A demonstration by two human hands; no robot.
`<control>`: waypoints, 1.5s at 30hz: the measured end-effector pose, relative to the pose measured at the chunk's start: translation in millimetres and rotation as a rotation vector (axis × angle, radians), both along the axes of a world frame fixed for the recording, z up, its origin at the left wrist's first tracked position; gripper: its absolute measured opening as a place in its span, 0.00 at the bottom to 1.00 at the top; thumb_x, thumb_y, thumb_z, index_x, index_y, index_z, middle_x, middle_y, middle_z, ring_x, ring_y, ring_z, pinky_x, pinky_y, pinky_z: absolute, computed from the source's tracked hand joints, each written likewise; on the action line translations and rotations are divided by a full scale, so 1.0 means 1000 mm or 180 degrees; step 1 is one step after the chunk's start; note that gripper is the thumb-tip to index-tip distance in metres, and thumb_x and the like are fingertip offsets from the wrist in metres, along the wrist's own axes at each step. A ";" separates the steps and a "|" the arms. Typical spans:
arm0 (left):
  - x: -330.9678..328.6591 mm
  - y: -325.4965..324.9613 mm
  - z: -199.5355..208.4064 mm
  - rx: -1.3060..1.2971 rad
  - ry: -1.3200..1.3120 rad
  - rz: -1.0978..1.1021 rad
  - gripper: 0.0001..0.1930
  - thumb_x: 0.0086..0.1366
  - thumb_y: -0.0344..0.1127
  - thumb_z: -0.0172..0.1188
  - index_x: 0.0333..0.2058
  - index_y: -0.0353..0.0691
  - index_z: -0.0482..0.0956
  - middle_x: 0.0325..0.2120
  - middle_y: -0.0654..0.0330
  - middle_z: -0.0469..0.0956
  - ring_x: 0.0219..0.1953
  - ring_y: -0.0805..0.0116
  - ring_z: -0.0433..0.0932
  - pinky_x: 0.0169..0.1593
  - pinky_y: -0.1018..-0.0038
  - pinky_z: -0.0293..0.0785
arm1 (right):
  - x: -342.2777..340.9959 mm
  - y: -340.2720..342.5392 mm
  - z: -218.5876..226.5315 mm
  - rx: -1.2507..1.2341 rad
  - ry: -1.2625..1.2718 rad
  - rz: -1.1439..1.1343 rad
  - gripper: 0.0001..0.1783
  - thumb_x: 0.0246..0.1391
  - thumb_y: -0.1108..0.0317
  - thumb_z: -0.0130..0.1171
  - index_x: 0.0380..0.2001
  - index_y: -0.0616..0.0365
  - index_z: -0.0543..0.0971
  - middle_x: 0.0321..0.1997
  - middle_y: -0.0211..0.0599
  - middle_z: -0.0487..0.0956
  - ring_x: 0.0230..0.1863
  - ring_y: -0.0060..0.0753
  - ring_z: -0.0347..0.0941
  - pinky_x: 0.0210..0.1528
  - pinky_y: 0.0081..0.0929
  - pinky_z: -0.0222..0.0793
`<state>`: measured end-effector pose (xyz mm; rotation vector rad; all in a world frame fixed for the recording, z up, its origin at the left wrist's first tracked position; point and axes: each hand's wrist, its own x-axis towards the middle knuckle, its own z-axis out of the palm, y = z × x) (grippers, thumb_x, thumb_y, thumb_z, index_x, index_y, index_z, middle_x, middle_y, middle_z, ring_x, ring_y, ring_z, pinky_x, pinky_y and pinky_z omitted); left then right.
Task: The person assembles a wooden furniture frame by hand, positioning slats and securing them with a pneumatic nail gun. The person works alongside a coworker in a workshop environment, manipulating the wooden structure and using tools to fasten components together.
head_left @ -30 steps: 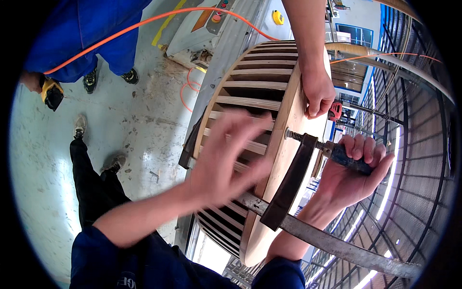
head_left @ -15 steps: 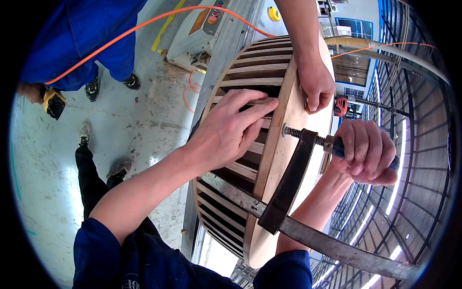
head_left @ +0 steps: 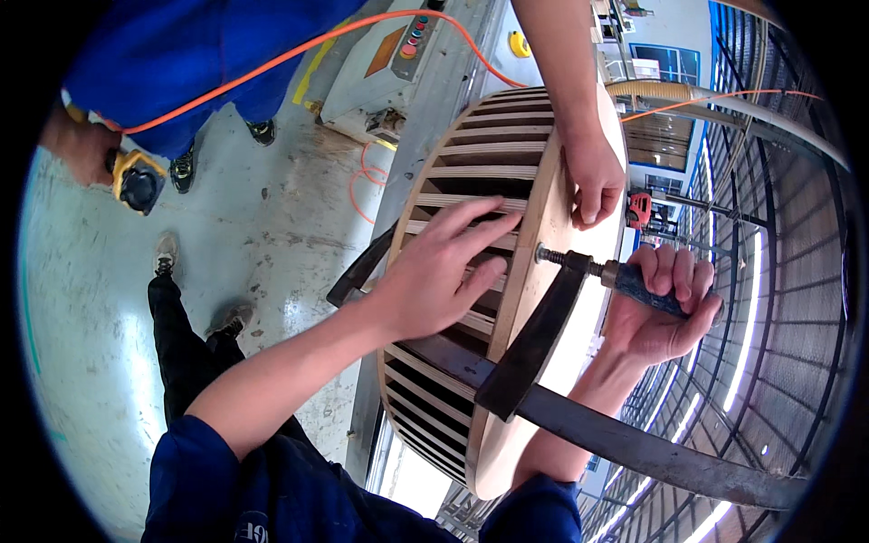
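Note:
A bar clamp (head_left: 532,344) spans a curved, slatted wooden frame (head_left: 523,299), its screw end against the frame's pale side board. My right hand (head_left: 665,303) is wrapped round the clamp's dark handle (head_left: 644,288). My left hand (head_left: 444,271) is over the slats with its fingers apart, the tips near the frame's edge strip; whether they touch is hard to tell. Past the slats, on the left, the clamp's other dark jaw shows in part. From the top, another person's hand (head_left: 593,185) rests on the side board with its fingers bent.
At the left, a person in blue workwear (head_left: 208,63) holds a yellow and black tool (head_left: 138,181). An orange hose (head_left: 299,56) runs across the top. Behind the frame stands a machine with a button panel (head_left: 412,41). Dark wire mesh (head_left: 778,299) lies to the right.
My right hand has turned on the handle and shifted slightly left. My left fingers have spread and lifted a little. The other person's yellow tool has moved right, and the view has shifted slightly.

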<state>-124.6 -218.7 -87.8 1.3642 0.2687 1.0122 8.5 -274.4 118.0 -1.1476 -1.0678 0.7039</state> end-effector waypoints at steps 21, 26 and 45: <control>-0.033 -0.066 0.014 -0.0232 -0.0215 0.0085 0.14 0.61 0.43 0.59 0.23 0.41 0.72 0.18 0.57 0.69 0.21 0.51 0.72 0.25 0.59 0.67 | -0.027 0.015 -0.012 0.0214 -0.0325 -0.1213 0.22 0.66 0.56 0.59 0.21 0.47 0.62 0.21 0.23 0.63 0.26 0.22 0.58 0.31 0.23 0.57; -0.036 -0.072 0.015 -0.0083 -0.0102 -0.0046 0.12 0.57 0.42 0.62 0.21 0.41 0.74 0.15 0.57 0.68 0.18 0.52 0.72 0.23 0.60 0.68 | 0.041 0.005 0.010 -0.0251 -0.0156 0.1199 0.21 0.45 0.55 0.79 0.20 0.43 0.72 0.23 0.16 0.75 0.27 0.17 0.70 0.34 0.18 0.68; -0.028 -0.072 0.013 -0.0063 -0.0123 0.0135 0.14 0.57 0.43 0.60 0.19 0.42 0.73 0.15 0.58 0.68 0.19 0.53 0.73 0.23 0.60 0.69 | -0.017 0.005 -0.004 -0.0051 -0.0543 -0.0761 0.22 0.64 0.53 0.60 0.21 0.45 0.64 0.22 0.18 0.61 0.25 0.19 0.55 0.32 0.24 0.57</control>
